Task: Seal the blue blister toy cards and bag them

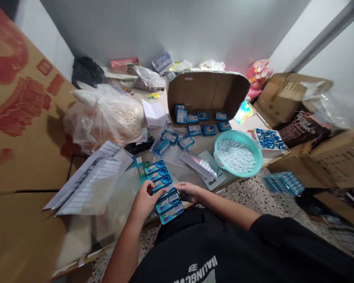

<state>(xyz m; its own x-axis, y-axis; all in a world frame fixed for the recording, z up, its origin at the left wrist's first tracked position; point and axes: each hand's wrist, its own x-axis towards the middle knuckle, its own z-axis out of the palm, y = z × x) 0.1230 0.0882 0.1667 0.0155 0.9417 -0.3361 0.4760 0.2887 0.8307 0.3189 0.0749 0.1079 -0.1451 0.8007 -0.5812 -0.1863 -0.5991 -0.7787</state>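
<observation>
A row of joined blue packs [164, 202] with round windows sits in front of my body, over the table's near edge. My left hand [147, 199] is closed on its left side, thumb lying across the front of one pack. At the opposite edge, my right hand [188, 192] grips the row, with its fingertips partly hidden by the packs. Just beyond lie several small blue boxes [185, 141]. A clear plastic sleeve with printed strips [199, 164] rests across a pale flat scale-like device [214, 179] near my right hand.
A turquoise basin [255, 167] of small white pieces stands at the right, beside a box of blue shiny pieces [268, 138]. An open carton [209, 90] holds more blue boxes at the back. Printed sheets [88, 181] and a full plastic bag [106, 118] occupy the left.
</observation>
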